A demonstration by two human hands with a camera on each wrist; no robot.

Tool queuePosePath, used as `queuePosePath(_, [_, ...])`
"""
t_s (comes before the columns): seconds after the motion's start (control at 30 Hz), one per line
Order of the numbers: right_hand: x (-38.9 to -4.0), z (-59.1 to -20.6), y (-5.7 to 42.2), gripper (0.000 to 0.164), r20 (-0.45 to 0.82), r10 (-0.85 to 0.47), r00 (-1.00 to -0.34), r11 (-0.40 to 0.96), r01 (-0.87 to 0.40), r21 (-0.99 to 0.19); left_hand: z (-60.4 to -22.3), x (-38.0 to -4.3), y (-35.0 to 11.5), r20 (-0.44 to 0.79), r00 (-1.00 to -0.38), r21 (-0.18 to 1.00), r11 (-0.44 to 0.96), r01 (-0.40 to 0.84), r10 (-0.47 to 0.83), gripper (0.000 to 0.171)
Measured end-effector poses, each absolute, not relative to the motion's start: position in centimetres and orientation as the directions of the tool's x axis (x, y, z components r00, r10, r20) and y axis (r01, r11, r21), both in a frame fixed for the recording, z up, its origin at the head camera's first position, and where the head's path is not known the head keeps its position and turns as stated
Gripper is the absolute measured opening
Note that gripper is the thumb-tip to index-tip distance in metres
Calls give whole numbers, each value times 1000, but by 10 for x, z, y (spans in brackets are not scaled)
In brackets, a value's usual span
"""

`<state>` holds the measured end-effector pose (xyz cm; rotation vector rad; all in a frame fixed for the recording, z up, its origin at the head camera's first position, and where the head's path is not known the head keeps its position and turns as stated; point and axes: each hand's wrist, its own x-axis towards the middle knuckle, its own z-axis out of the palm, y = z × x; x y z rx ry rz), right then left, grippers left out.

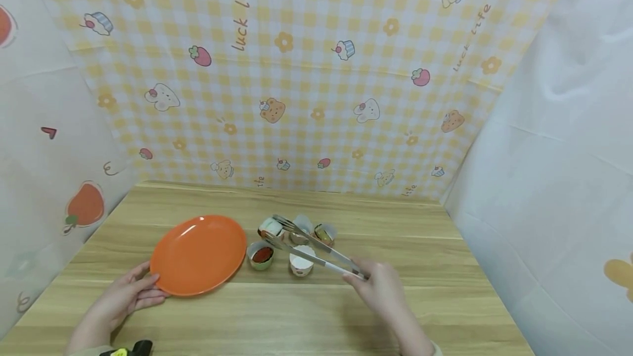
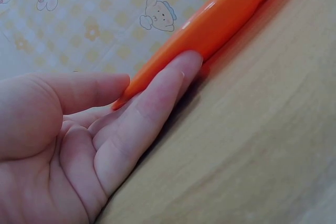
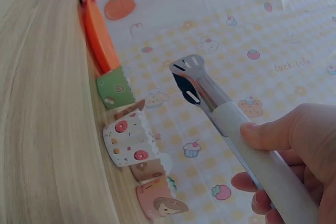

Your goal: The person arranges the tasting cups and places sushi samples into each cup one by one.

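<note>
My left hand [image 1: 125,296] pinches the near-left rim of a round orange plate [image 1: 200,257], thumb on top and fingers underneath. In the left wrist view the plate [image 2: 215,24] tilts up a little from the wooden surface. My right hand [image 1: 382,288] grips metal tongs [image 3: 262,169] with pale handles. Their slotted ends stand apart above the paper cups, with nothing visible between them. Beneath the tongs are a white cup [image 1: 301,264] and a green cup [image 1: 261,257] with something reddish-brown in it. Behind stands a cup with white contents [image 1: 271,226].
Another paper cup [image 1: 303,223] at the back is partly covered by the tongs, and a cup with greenish contents [image 1: 325,234] stands at its right. A checked cloth backdrop [image 1: 316,87] closes off the table's [image 1: 420,235] far edge, with white sheets at both sides.
</note>
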<state>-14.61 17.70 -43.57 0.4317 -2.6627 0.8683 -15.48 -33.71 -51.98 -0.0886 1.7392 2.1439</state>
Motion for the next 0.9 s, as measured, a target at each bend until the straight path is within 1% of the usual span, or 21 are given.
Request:
queuePosePath(0.2, [-140, -437, 189, 33, 375, -181, -909, 757, -372, -537, -521, -155, -337, -270, -930, 933, -171, -317, 250, 80])
queuePosePath(0.37, [-138, -439, 199, 31, 413, -180, -893, 759, -393, -519, -521, -155, -338, -266, -931, 934, -173, -313, 248, 80])
queuePosePath(0.63, [-137, -442, 213, 32, 428, -177, -886, 767, -396, -504, -520, -155, -336, -272, -931, 932, -174, -317, 243, 81])
queuePosePath(0.9, [-136, -449, 224, 31, 489, -212, -846, 762, -456, -459, -521, -155, -337, -272, -932, 933, -171, -317, 241, 80])
